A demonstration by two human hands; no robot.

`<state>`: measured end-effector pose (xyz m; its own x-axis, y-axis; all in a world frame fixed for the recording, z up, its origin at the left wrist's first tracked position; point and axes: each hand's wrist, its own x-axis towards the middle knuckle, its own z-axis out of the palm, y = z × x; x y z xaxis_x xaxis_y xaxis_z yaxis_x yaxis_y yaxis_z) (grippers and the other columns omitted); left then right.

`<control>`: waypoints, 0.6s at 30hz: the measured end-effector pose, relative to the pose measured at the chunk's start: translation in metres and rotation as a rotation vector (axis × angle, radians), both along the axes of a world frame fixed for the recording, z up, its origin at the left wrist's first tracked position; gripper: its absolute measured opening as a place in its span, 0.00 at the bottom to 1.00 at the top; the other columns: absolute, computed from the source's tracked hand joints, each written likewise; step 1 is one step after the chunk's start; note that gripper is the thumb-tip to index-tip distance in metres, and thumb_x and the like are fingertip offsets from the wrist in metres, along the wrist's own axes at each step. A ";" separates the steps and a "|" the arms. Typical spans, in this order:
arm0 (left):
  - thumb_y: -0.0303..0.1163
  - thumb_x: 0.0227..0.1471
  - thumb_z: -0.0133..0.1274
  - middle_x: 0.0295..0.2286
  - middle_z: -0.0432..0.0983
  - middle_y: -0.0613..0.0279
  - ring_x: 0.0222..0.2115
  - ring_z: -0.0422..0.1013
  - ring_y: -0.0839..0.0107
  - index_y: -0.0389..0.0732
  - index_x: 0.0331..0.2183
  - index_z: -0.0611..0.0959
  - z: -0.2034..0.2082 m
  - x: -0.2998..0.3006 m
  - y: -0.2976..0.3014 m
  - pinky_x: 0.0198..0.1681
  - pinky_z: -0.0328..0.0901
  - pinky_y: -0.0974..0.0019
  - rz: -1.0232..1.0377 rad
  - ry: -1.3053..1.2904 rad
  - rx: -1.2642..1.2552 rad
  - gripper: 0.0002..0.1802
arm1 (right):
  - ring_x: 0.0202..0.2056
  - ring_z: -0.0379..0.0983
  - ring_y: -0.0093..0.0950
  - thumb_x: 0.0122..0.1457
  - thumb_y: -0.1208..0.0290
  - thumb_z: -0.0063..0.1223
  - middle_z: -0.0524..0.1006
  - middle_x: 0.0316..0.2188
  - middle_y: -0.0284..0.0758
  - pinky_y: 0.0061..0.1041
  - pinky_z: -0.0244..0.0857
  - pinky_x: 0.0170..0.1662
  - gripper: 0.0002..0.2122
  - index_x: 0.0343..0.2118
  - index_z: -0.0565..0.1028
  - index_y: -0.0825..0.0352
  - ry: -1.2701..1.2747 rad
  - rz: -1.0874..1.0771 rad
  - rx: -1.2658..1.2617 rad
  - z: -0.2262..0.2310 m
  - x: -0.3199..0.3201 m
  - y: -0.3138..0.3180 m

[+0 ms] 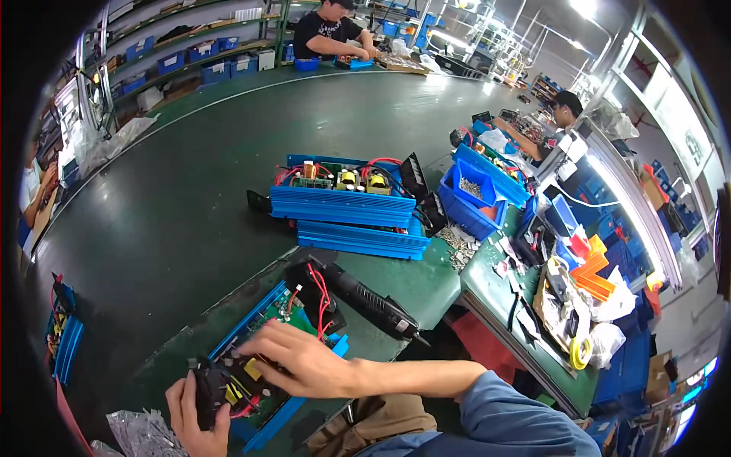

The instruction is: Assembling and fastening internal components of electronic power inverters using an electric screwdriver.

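Note:
A blue metal case (278,421) with a green circuit board (283,311) inside lies on the bench in front of me. My left hand (192,417) grips a black end panel (209,392) at the case's near left end, thumb on one side and fingers on the other. Over the board is my right hand (308,364), its fingers stretched toward the black panel and apart from the thumb; what the fingertips touch is partly hidden. Yellow-wrapped transformers (252,369) show beneath it. Red wires (323,297) rise from the far end, beside a black power screwdriver (373,301).
Two blue cases (346,206) with black end panels are stacked beyond. Blue bins (470,199) and loose screws (459,247) stand to their right. Another blue case (67,335) lies far left, a clear plastic bag (145,434) near left. Several people work around the bench.

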<state>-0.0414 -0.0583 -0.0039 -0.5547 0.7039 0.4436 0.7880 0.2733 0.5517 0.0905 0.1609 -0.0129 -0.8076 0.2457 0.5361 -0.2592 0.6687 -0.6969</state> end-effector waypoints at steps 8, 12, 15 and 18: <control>0.39 0.61 0.58 0.43 0.75 0.44 0.41 0.74 0.47 0.31 0.47 0.81 0.005 0.000 -0.001 0.43 0.70 0.54 0.104 0.069 -0.141 0.21 | 0.34 0.73 0.34 0.54 0.77 0.62 0.74 0.36 0.35 0.31 0.70 0.35 0.15 0.46 0.76 0.68 0.024 -0.047 0.125 -0.031 0.065 -0.013; 0.38 0.65 0.51 0.44 0.75 0.43 0.44 0.72 0.46 0.30 0.47 0.81 -0.002 0.006 -0.020 0.48 0.67 0.52 0.194 0.149 -0.131 0.19 | 0.33 0.72 0.33 0.54 0.76 0.62 0.74 0.38 0.36 0.30 0.70 0.35 0.17 0.48 0.76 0.68 0.044 -0.002 0.142 -0.041 0.075 -0.014; 0.37 0.67 0.47 0.46 0.75 0.42 0.45 0.72 0.45 0.31 0.47 0.82 -0.002 0.013 -0.052 0.50 0.65 0.50 0.274 0.055 -0.056 0.19 | 0.34 0.72 0.33 0.54 0.76 0.62 0.73 0.40 0.36 0.29 0.71 0.35 0.19 0.50 0.75 0.67 0.054 0.003 0.166 -0.040 0.077 -0.013; 0.38 0.66 0.49 0.47 0.75 0.40 0.47 0.71 0.44 0.33 0.48 0.82 -0.008 0.026 -0.082 0.51 0.65 0.50 0.451 -0.133 -0.229 0.19 | 0.36 0.72 0.33 0.54 0.75 0.60 0.72 0.43 0.37 0.31 0.70 0.37 0.19 0.51 0.74 0.68 0.029 -0.009 0.259 -0.042 0.077 -0.012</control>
<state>-0.0157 -0.1404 -0.0114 -0.8661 0.4528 0.2117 0.4915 0.6945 0.5254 0.1674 0.1488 -0.0548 -0.7892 0.1041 0.6052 -0.2702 0.8261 -0.4945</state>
